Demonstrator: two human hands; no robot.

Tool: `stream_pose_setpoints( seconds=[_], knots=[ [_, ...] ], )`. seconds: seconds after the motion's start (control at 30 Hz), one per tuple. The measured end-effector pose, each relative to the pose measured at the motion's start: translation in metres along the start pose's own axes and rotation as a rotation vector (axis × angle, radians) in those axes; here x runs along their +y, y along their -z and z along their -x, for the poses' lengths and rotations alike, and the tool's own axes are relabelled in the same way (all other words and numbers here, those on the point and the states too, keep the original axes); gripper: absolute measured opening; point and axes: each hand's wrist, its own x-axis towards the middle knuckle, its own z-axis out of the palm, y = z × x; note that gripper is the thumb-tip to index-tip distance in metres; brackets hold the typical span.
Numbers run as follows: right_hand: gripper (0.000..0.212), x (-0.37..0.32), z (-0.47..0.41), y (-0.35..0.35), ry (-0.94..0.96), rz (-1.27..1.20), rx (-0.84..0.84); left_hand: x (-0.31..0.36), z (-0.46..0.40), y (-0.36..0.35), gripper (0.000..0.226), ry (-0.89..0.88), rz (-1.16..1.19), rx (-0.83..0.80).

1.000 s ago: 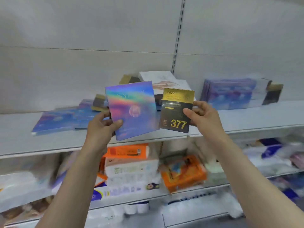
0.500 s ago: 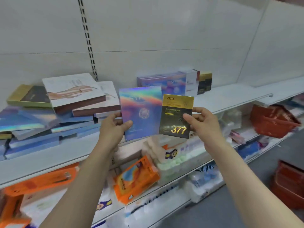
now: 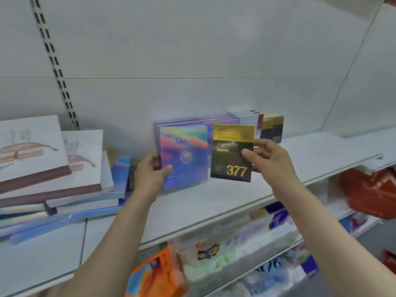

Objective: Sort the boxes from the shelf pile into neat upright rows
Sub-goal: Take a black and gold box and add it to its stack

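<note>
My left hand (image 3: pixel 150 174) grips a holographic blue-purple box (image 3: pixel 184 155) by its left edge, upright, right in front of the standing row of matching holographic boxes (image 3: pixel 192 122) on the white shelf (image 3: pixel 225 200). My right hand (image 3: pixel 267 159) pinches a black and gold box marked 377 (image 3: pixel 232 153) by its right edge, held upright above the shelf. Behind it stand white boxes (image 3: pixel 249 118) and a black and gold box (image 3: pixel 273 128) in the same row. The loose pile (image 3: pixel 53 179) of white and holographic boxes lies flat at the left.
A perforated upright rail (image 3: pixel 55 67) runs up the back wall at the left. Lower shelves hold orange packs (image 3: pixel 154 275) and soft white packs (image 3: pixel 235 254). A red basket (image 3: pixel 370 189) sits on the lower shelf at the right.
The view has swung right, away from the pile. Both hands have carried their boxes forward toward the upright row; the holographic box now stands right in front of it.
</note>
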Motion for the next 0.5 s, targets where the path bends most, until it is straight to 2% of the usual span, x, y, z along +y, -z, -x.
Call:
stream_pose_setpoints(
  seconds=[0.27,0.5],
  knots=[
    [0.03,0.015,-0.079,0.003,0.053,-0.064,-0.062,-0.011,-0.021,-0.017,0.028,-0.097,-0.135,0.145],
    [0.031,0.029,-0.11,-0.017,0.04,-0.115,-0.173,-0.01,-0.025,-0.026,0.027,-0.075,-0.187,0.281]
  ],
)
